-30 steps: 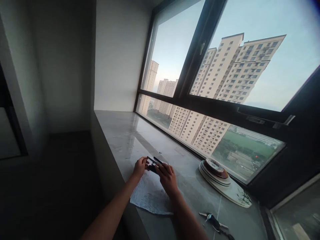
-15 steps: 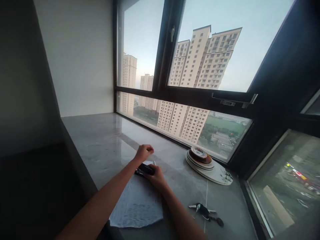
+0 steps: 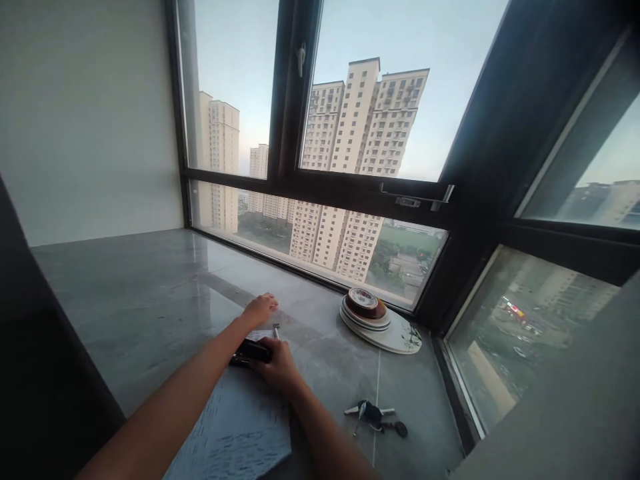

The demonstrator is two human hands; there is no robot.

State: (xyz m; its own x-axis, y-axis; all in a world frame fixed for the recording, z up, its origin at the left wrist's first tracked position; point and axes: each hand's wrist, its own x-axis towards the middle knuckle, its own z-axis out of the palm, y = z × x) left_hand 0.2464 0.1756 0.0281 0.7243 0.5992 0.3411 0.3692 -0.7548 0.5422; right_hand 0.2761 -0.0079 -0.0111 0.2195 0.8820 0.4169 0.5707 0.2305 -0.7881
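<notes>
My right hand (image 3: 279, 365) is closed around the end of a black object (image 3: 254, 349) that looks like a stapler, its upper and lower parts visible with a dark gap between. Beneath lies a sheet of paper (image 3: 233, 427) covered in handwritten lines, its far edge showing past the black object. My left hand (image 3: 261, 310) is beyond the black object, fingers curled together; anything in them is too small to make out. Just past my right fingers stands out a small pale rod (image 3: 277, 329) with a darker crosswise end.
Keys on a ring (image 3: 373, 414) lie to the right on the grey marbled sill (image 3: 165, 320). A stack of plates (image 3: 366, 313) rests on an oval white board (image 3: 406, 339) near the window frame (image 3: 320, 179). A pale wall (image 3: 90, 120) bounds the left.
The view has turned to the right, so everything appears farther left. My right hand keeps its hold on the black object; my left hand stays raised near it, fingers curled.
</notes>
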